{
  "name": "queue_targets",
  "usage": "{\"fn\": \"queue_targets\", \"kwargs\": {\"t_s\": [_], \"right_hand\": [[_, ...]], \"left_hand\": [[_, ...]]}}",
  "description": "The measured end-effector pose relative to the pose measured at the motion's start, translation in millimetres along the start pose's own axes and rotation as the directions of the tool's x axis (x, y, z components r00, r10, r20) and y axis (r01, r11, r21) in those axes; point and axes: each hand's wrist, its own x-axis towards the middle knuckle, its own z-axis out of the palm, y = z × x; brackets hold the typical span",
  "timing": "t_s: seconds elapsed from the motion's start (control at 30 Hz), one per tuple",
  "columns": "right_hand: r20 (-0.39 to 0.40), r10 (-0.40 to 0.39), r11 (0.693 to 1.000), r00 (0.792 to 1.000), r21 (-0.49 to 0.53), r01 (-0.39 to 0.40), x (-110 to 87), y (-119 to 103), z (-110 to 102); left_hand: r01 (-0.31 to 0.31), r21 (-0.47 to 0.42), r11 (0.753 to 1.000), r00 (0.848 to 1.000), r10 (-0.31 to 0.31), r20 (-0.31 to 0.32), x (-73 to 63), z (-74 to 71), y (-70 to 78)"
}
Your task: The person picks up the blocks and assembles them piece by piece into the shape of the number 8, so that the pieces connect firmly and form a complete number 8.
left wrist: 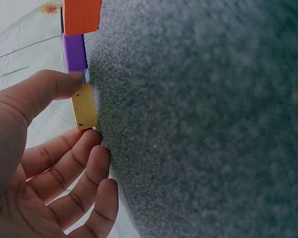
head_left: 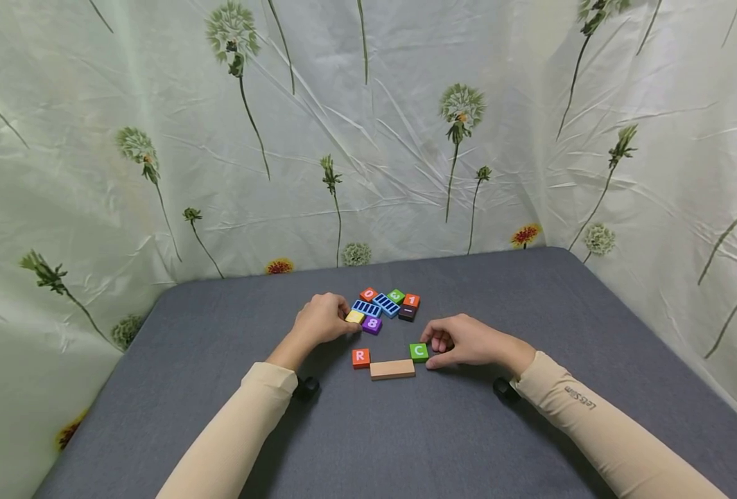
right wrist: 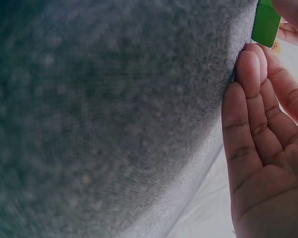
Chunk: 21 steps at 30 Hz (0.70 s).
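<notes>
In the head view, my left hand [head_left: 321, 319] pinches a yellow block [head_left: 355, 317] at the left of a cluster of small blocks. The left wrist view has the thumb on one side of that yellow block [left wrist: 84, 106] and the fingertips on the other. My right hand [head_left: 468, 339] has its thumb and index finger at the near and far sides of a green block marked C [head_left: 419, 352]. In the right wrist view the thumb partly covers the green block [right wrist: 266, 22]. A plain wooden bar [head_left: 392, 370] lies between the C block and a red-orange R block [head_left: 360, 358].
Beside the yellow block sit a purple 8 block [head_left: 371, 324] and two blue striped blocks [head_left: 367, 308]. Behind them are an orange 0 [head_left: 369, 294], a green block [head_left: 396, 296], an orange 1 [head_left: 411, 299] and a dark minus block [head_left: 408, 313]. A flowered curtain [head_left: 393, 138] hangs behind the grey table [head_left: 218, 326].
</notes>
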Motion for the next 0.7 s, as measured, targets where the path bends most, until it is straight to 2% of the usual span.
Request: {"fn": "queue_targets", "kwargs": {"t_s": [0.37, 0.7], "right_hand": [[0.009, 0.015, 1.000, 1.000, 0.024, -0.016, -0.6, 0, 0], [0.035, 0.037, 0.989, 0.999, 0.142, -0.042, 0.9, 11, -2]], "left_hand": [[0.005, 0.003, 1.000, 1.000, -0.005, 0.011, 1.0, 0.0, -5.5], [-0.001, -0.037, 0.999, 1.000, 0.001, 0.012, 0.9, -0.5, -12.5]]}}
